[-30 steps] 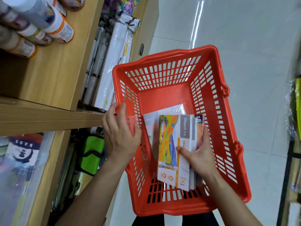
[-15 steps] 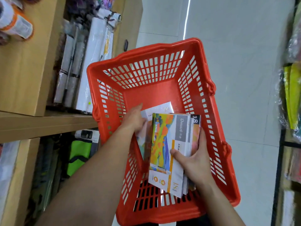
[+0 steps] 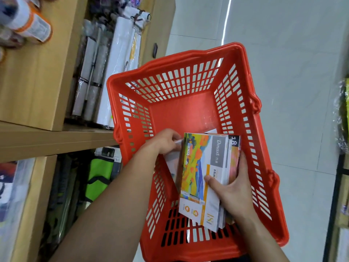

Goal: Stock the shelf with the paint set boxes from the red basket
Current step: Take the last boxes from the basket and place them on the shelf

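Note:
The red basket (image 3: 188,72) sits on the floor below me, beside the wooden shelf (image 3: 56,140). Inside it, my right hand (image 3: 232,191) grips a stack of paint set boxes (image 3: 200,171) with a colourful landscape print, grey label and "18" on the corner, held on edge near the basket's near end. My left hand (image 3: 164,142) reaches in from the left and closes on another paint set box (image 3: 172,161), white-sided, just left of the stack and partly hidden behind it.
White and clear-wrapped paper rolls (image 3: 105,76) lie on the shelf left of the basket. Orange-labelled tubes (image 3: 30,25) lie at top left. A green bag (image 3: 98,176) fills the lower shelf. Glossy pale floor (image 3: 283,72) lies to the right, and a rack with packaged goods (image 3: 343,129) stands at the far right.
My left hand left the basket's left rim, went inside and took hold of a box beside the stack. My right hand kept holding the stack.

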### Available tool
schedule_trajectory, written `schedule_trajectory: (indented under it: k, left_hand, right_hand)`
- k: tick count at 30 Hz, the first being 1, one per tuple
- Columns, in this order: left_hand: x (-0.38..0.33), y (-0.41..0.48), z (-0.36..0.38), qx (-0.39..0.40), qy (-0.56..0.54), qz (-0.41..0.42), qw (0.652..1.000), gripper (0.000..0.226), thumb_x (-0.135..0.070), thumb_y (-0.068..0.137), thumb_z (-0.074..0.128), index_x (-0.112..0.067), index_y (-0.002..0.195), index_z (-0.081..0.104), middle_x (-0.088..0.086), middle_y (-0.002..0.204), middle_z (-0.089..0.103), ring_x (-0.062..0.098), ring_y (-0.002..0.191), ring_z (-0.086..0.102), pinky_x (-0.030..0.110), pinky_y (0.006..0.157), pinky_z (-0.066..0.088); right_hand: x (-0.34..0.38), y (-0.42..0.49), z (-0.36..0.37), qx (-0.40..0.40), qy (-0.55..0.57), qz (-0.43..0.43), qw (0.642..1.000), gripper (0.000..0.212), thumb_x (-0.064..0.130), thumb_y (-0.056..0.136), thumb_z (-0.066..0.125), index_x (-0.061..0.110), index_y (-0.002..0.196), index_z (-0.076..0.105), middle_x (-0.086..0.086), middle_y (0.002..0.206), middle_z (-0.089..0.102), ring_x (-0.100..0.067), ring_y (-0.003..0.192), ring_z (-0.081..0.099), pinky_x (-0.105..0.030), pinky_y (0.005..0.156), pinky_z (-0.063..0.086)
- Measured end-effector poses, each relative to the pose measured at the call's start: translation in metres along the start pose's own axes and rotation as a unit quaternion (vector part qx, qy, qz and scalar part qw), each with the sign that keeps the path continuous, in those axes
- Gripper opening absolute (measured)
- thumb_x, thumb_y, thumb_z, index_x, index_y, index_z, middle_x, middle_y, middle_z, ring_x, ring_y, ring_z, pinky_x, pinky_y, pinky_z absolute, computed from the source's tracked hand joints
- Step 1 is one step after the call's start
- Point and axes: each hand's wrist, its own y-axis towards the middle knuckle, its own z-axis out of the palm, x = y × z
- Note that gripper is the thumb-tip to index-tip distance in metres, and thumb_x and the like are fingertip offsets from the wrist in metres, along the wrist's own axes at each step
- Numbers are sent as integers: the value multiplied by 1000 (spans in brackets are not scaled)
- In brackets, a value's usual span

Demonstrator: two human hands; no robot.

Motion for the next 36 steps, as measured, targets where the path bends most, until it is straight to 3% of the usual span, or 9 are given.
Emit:
schedule_trajectory:
  k: [4, 8, 12, 16, 21, 25, 27, 30, 36]
  left_hand:
    - [-14, -36, -15, -104, -37, 58, 992, 18, -21, 97, 69, -13, 110, 78, 4, 107, 77, 22, 100, 69, 34, 84, 52]
    - [-21, -85, -23, -247, -68, 46, 966, 19, -25, 96, 69, -15, 110, 78, -2, 98, 75, 18, 88, 65, 27, 67, 38]
    - [-36, -136, 1, -358, -155, 50, 919, 20, -29, 93, 69, -21, 110, 75, -8, 94, 74, 17, 86, 69, 31, 72, 54]
    - [-36, -155, 32, -343, -218, 51, 912, 26, -22, 93, 71, -24, 118, 64, -3, 110, 69, 16, 100, 66, 40, 87, 57]
    - [-15, -158, 51, -284, -246, 36, 926, 47, -19, 92, 71, -31, 135, 56, -9, 124, 68, 9, 112, 65, 41, 94, 58]
    - [-3, -162, 56, -208, -280, 45, 936, 70, -10, 87, 64, -56, 137, 50, -28, 113, 72, -6, 101, 69, 22, 80, 59]
    - [-5, -163, 60, -193, -287, 52, 937, 80, -3, 84, 60, -71, 124, 47, -35, 113, 70, -8, 101, 70, 16, 75, 58]
    - [-5, -158, 68, -218, -336, 54, 915, 77, 7, 87, 59, -62, 120, 50, -22, 120, 72, -6, 104, 70, 19, 78, 59]
    - [10, -162, 74, -231, -321, 86, 915, 73, -7, 88, 67, -67, 122, 44, -31, 123, 66, -7, 114, 66, 18, 84, 58]
  right_hand:
    - [1, -3, -8, 27, 34, -1, 999, 114, 44, 63, 94, 64, 151, 24, 38, 127, 66, -4, 109, 75, -50, 86, 66]
    - [3, -6, -13, 47, 81, 18, 995, 119, 36, 62, 97, 58, 155, 25, 15, 138, 68, -19, 112, 77, -56, 82, 65]
    - [9, -6, -6, 39, 98, 12, 994, 120, 35, 63, 96, 56, 156, 24, 17, 136, 69, -19, 109, 78, -54, 78, 66]
    - [6, -4, 1, 28, 80, 6, 996, 123, 17, 73, 96, 49, 161, 15, 7, 148, 61, -17, 118, 74, -57, 94, 62]
    - [-1, 3, 8, 64, 83, -1, 994, 106, 10, 81, 90, 47, 157, 25, 4, 148, 60, -18, 125, 70, -58, 98, 59]
    - [3, 6, 16, 90, 92, -6, 992, 96, 14, 77, 85, 63, 142, 33, 8, 142, 65, -17, 127, 68, -59, 102, 56]
    - [4, 6, 22, 95, 96, -3, 991, 93, 18, 75, 85, 58, 142, 35, 8, 135, 70, -17, 123, 71, -59, 100, 58]
    - [5, 6, 29, 99, 119, 4, 988, 100, 20, 76, 88, 43, 154, 31, 2, 137, 70, -22, 123, 71, -59, 100, 57]
    - [11, 13, 27, 98, 125, 1, 987, 89, -4, 87, 81, 26, 157, 35, 2, 136, 71, -17, 119, 73, -49, 94, 63]
